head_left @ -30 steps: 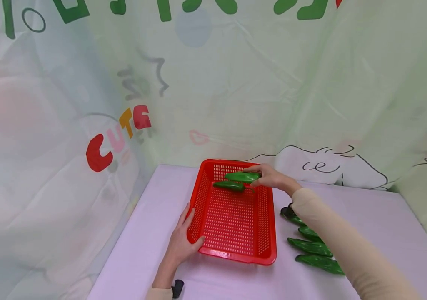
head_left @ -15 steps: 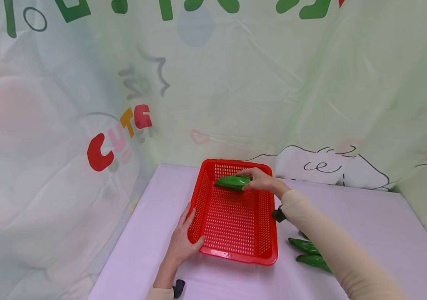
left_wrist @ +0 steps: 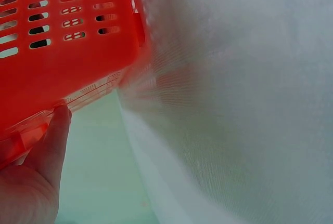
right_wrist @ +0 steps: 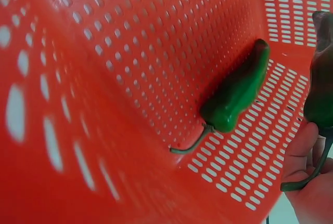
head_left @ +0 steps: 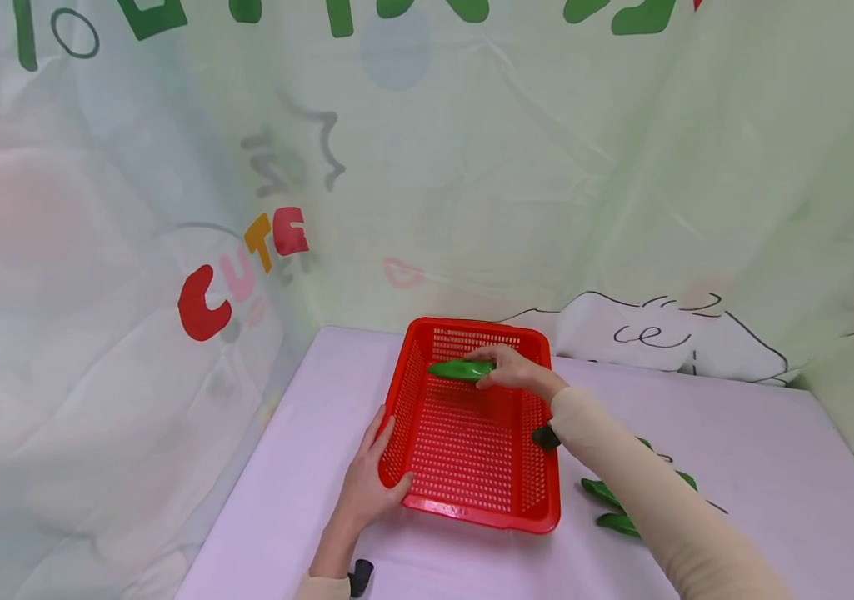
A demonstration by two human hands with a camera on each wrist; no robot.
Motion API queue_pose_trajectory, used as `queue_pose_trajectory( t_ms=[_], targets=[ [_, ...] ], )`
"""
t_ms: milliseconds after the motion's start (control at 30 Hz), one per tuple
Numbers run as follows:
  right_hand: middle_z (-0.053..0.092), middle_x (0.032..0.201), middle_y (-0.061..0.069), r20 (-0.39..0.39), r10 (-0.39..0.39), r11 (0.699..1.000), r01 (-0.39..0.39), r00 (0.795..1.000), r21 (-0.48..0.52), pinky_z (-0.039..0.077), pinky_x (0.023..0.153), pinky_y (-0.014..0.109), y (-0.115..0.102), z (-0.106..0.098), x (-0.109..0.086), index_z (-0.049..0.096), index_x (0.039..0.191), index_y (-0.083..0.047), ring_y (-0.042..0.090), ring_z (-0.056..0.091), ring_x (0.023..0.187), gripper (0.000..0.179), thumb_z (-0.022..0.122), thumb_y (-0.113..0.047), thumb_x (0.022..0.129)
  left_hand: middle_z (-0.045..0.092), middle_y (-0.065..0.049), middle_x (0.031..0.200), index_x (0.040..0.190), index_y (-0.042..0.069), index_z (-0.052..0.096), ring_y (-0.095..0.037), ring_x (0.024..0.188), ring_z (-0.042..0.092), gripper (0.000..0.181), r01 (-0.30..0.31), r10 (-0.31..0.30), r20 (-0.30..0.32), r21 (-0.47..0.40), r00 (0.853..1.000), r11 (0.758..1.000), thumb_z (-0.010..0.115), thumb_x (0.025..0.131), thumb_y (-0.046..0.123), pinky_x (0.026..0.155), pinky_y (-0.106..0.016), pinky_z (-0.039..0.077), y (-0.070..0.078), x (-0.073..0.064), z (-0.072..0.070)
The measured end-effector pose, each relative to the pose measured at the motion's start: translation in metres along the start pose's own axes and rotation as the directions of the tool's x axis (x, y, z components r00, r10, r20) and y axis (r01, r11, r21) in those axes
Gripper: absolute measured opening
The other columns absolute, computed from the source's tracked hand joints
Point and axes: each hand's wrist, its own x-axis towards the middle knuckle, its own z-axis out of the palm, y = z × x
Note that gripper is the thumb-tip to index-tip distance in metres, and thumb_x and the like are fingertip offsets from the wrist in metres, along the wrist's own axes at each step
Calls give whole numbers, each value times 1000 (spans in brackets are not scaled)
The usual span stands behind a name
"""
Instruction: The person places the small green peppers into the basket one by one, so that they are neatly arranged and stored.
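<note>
At the near-left corner of a red plastic basket (head_left: 464,450), a person had their left hand (head_left: 368,486) against the side, fingers pretty straight and spread, thumb by the near rim. Some black gadget (head_left: 361,577) sat on that wrist. Off to the right, a few loose peppers (head_left: 601,492) lay on the table (head_left: 344,375), partly hidden by the right sleeve (head_left: 651,492), so I couldn't get a proper count. Up toward the far end, the right hand (head_left: 511,368) was pinching a green pepper (right_wrist: 323,73) inside the basket, its stem curling across the hand. Near that, a second pepper (right_wrist: 237,96) lay in the basket, apart from the fingers. Past everything hung a pale sheet (head_left: 471,183) with "CUTE" in colourful letters.
</note>
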Motion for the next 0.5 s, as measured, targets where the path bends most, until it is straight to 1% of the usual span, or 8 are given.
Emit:
queue_pose_trajectory(
  t_ms=[100,133,267,333,367,500],
  targets=[
    [57,123,18,-4,14,1000,-14,1000,22,50,88,46,0,6,4,58,134,-1,31,48,105,49,68,-1,86,23,-5,162,152,4,36,-31,142,34,88,-5,5,-3,9,1000,1000,73,75,25,98,-55,48,-3,-1,-1],
    [57,123,19,-2,6,1000,-6,1000,20,50,88,46,1,7,5,58,134,0,31,48,105,49,68,-1,86,23,-4,162,152,4,36,-30,142,34,88,-6,6,-4,10,1000,1000,73,75,25,98,-54,48,-3,0,0],
    [57,124,20,-6,12,1000,-12,1000,29,50,85,41,5,10,9,58,134,0,31,48,105,49,68,-2,86,23,-4,162,152,5,36,-30,142,34,88,-10,11,-11,15,1000,1000,73,74,24,98,-55,48,-4,0,1],
    [57,124,19,-9,27,999,-26,1000,33,49,85,40,6,12,11,58,134,0,31,48,104,50,69,-2,86,23,-4,162,152,5,36,-30,142,34,88,-13,13,-12,12,1000,1000,73,75,25,98,-55,48,-4,0,1],
    [57,124,19,-12,43,998,-43,999,41,49,86,40,7,12,11,58,135,-1,30,48,105,50,69,-2,86,23,-4,162,152,5,36,-30,142,34,88,-15,15,-12,11,1000,1000,73,75,25,98,-55,48,-4,0,1],
    [56,125,20,-11,63,997,-63,998,51,49,87,40,12,16,14,58,134,0,31,48,105,50,69,0,86,24,-4,162,152,5,37,-30,142,34,87,-23,23,-12,20,1000,1000,72,75,26,98,-55,48,-5,0,1]
  ],
)
